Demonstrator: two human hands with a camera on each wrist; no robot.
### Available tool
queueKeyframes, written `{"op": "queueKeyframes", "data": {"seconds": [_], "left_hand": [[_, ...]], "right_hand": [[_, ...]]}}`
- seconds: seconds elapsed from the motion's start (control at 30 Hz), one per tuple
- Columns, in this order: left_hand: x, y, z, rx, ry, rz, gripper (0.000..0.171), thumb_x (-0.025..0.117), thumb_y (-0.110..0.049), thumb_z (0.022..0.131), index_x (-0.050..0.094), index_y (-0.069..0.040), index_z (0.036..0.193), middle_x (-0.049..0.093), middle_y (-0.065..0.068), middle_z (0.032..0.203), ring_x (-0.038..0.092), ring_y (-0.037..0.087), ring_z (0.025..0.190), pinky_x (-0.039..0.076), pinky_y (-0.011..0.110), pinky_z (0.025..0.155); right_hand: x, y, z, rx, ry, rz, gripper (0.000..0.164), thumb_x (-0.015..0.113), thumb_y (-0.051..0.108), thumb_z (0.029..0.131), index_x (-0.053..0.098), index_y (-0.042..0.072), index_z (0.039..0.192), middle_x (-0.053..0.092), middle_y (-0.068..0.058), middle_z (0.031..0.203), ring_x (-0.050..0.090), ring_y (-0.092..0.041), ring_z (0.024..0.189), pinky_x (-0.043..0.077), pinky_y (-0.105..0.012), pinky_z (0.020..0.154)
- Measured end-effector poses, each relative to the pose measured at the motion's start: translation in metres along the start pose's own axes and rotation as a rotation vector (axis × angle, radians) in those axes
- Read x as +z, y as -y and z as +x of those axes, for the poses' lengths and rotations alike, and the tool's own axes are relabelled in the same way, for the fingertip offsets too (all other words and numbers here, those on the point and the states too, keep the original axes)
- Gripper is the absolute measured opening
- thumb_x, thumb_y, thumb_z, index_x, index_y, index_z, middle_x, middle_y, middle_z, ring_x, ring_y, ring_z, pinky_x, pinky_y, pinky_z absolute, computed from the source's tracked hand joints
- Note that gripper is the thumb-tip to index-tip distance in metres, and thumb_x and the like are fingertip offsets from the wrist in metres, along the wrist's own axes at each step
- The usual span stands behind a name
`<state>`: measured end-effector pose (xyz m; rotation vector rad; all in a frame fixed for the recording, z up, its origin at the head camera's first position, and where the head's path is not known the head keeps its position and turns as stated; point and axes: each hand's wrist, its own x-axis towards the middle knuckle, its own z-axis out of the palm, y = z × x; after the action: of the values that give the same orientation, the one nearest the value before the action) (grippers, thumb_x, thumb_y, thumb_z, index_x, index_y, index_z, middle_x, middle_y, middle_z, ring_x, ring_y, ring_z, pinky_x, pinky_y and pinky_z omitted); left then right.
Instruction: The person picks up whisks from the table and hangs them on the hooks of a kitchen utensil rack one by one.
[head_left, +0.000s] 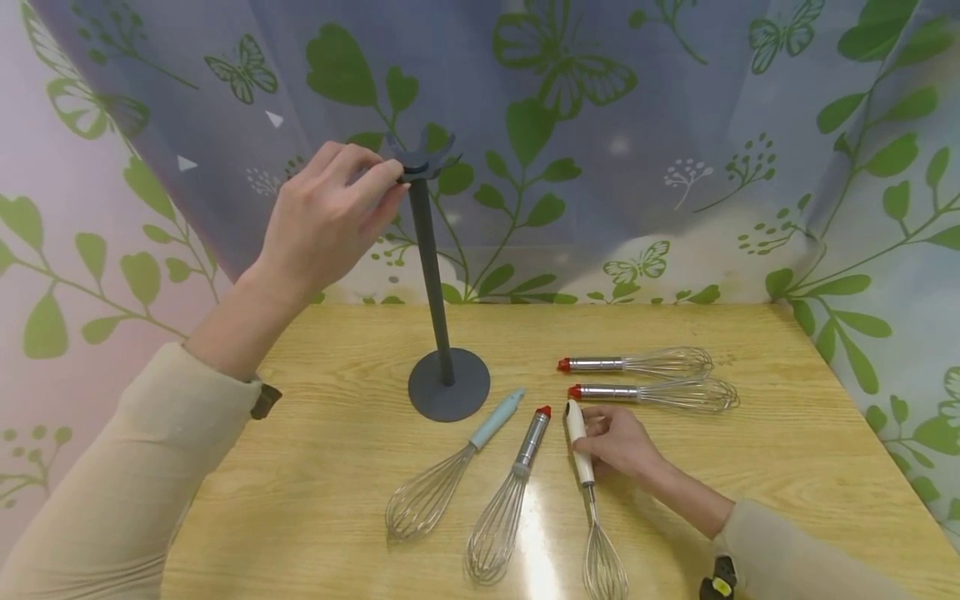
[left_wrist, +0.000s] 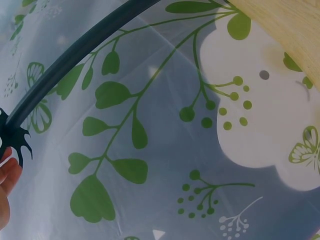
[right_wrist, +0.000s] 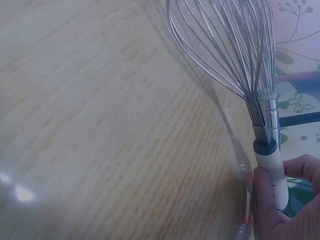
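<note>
My left hand (head_left: 326, 208) grips the hooked top (head_left: 420, 158) of a dark grey stand between thumb and fingers. The stand's thin pole runs down to a round base (head_left: 450, 400) on the table; the left wrist view catches the pole (left_wrist: 75, 62) and part of the hooks. At the front right, my right hand (head_left: 618, 442) pinches the white handle (right_wrist: 271, 175) of a whisk (head_left: 592, 508), whose wires point toward me. Left of it lies a metal-handled whisk (head_left: 513, 500) with a red end. Further left is a whisk with a light blue handle (head_left: 497, 421).
Two more metal whisks with red ends, a rear one (head_left: 637, 364) and a nearer one (head_left: 652, 393), lie side by side on the right. Everything rests on a wood-grain table (head_left: 337, 350). Behind it hangs a leaf-and-butterfly patterned curtain (head_left: 637, 108).
</note>
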<state>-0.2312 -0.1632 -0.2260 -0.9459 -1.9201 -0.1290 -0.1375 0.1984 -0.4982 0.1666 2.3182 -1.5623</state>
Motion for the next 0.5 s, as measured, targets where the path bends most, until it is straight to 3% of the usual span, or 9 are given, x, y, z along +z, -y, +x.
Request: {"op": "queueKeyframes", "data": {"seconds": [0.27,0.5], "left_hand": [[0.000,0.000,-0.001,0.009,-0.005,0.006,0.018,0.064,-0.014,0.105,0.073,0.001,0.108,0.072,0.022,0.100,0.067,0.039,0.088,0.061,0.045,0.064],[0.000,0.000,-0.001,0.008,-0.009,0.006,0.017,0.064,-0.014,0.104,0.073,0.000,0.107,0.072,0.022,0.099,0.066,0.039,0.087,0.061,0.045,0.063]], "right_hand": [[-0.004,0.005,-0.001,-0.053,-0.053,-0.028,0.062,0.078,0.000,0.082,0.057,-0.012,0.139,0.072,-0.020,0.101,0.071,-0.019,0.079,0.067,-0.035,0.073],[-0.006,0.011,-0.002,-0.081,-0.059,0.008,0.064,0.076,-0.002,0.085,0.054,-0.010,0.145,0.064,-0.019,0.104,0.070,-0.022,0.083,0.068,-0.040,0.070]]}}
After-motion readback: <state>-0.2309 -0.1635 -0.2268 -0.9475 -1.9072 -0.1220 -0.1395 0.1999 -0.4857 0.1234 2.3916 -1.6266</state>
